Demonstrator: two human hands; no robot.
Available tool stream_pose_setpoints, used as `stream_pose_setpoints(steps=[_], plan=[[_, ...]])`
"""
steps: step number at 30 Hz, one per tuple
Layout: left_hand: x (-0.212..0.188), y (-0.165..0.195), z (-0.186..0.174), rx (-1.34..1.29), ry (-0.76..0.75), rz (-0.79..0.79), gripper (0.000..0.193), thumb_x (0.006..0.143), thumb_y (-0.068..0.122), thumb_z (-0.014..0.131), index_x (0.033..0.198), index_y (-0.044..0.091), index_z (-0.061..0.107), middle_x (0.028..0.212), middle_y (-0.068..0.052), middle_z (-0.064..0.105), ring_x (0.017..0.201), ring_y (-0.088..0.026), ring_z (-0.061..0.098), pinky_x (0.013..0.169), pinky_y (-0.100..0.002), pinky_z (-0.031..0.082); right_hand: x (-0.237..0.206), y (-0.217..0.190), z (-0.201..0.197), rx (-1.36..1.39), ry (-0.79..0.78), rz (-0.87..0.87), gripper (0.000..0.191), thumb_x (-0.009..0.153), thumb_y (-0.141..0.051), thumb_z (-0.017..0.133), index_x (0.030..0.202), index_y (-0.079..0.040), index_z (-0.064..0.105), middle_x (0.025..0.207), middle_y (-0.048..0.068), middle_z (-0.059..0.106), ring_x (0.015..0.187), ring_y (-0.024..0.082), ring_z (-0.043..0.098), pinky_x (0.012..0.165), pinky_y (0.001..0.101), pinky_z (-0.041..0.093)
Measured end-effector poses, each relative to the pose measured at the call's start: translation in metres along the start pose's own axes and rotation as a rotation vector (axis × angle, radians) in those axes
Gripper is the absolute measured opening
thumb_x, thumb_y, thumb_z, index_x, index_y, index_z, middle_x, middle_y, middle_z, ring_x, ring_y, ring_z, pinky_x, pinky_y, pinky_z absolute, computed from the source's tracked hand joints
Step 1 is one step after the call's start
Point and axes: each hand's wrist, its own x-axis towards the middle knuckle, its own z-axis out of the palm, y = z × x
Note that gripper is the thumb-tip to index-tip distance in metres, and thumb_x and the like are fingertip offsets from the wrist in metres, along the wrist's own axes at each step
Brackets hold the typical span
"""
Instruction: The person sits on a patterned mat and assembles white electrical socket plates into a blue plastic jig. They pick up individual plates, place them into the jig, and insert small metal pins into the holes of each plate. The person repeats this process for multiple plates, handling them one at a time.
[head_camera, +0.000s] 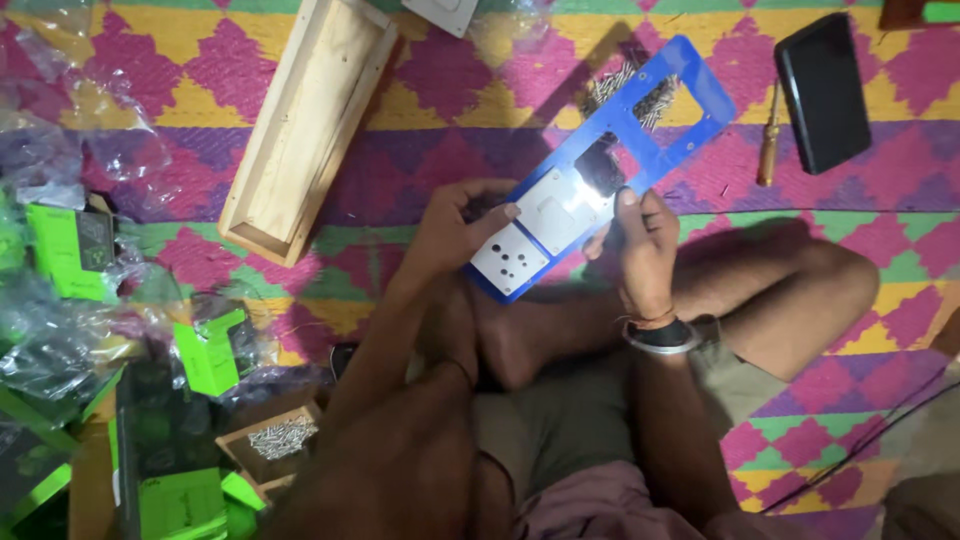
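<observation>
your left hand (455, 225) and right hand (640, 240) pinch a blue plate (640, 120) by its sides, held over your crossed legs. green boxes (205, 350) lie far left among clear wrappers (60, 120); a wooden box (305, 120) lies beyond them on the mat (480, 90).

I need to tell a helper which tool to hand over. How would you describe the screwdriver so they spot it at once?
Start at the patterned mat of pink, yellow and purple, and look toward its far right, beside the black phone. The screwdriver lies just left of that phone, right of the blue plate held in both hands. It is the only slim tool there, with a brown wooden handle.
</observation>
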Motion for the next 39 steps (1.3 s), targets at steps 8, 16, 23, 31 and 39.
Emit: stream_pose_setpoints(steps=[8, 16, 23, 31, 39], plan=[[-0.027, 0.018, 0.006, 0.15, 0.123, 0.109, 0.029, 0.095, 0.012, 0.075, 0.122, 0.001, 0.073, 0.099, -0.006, 0.074, 0.086, -0.01, 0.069, 0.076, -0.024, 0.055, -0.007, -0.012, 0.01, -0.036, -0.057, -0.029, 0.025, 0.114, -0.019, 0.048, 0.1, -0.001, 0.059, 0.074, 0.006, 0.064, 0.06, 0.014, 0.06, 0.057, 0.0273, 0.05], [-0.03, 0.018, 0.003, 0.095, 0.104, 0.072, 0.034, 0.09, 0.01, 0.077, 0.122, 0.0, 0.072, 0.098, -0.004, 0.073, 0.083, -0.008, 0.067, 0.073, -0.023, 0.055, -0.006, -0.008, 0.009, -0.013, -0.111, -0.09, 0.025, 0.115, -0.02, 0.05, 0.1, -0.002, 0.058, 0.077, 0.006, 0.064, 0.063, 0.013, 0.06, 0.061, 0.0273, 0.05], [-0.026, 0.006, -0.001, -0.002, 0.101, -0.012, 0.03, 0.09, 0.01, 0.078, 0.118, -0.001, 0.073, 0.093, -0.004, 0.074, 0.081, -0.007, 0.068, 0.072, -0.022, 0.056, -0.006, -0.01, 0.011, -0.035, -0.148, -0.127, 0.023, 0.116, -0.019, 0.049, 0.104, -0.001, 0.058, 0.08, 0.007, 0.064, 0.065, 0.013, 0.061, 0.063, 0.0271, 0.05], [-0.028, 0.009, -0.001, -0.13, 0.0, 0.005, 0.03, 0.095, 0.009, 0.073, 0.122, -0.002, 0.068, 0.104, -0.006, 0.074, 0.093, -0.009, 0.07, 0.081, -0.024, 0.057, -0.003, -0.007, 0.011, 0.023, -0.119, -0.103, 0.024, 0.116, -0.02, 0.049, 0.101, -0.003, 0.058, 0.078, 0.005, 0.064, 0.063, 0.011, 0.06, 0.061, 0.0251, 0.049], [-0.034, 0.031, 0.023, 0.431, 0.131, 0.28, 0.056, 0.102, 0.022, 0.071, 0.152, 0.004, 0.052, 0.13, -0.018, 0.066, 0.115, -0.026, 0.063, 0.1, -0.039, 0.054, -0.002, -0.001, 0.005, -0.07, -0.028, -0.244, 0.024, 0.119, -0.018, 0.056, 0.103, -0.001, 0.059, 0.083, 0.005, 0.059, 0.069, 0.008, 0.053, 0.063, 0.0239, 0.045]])
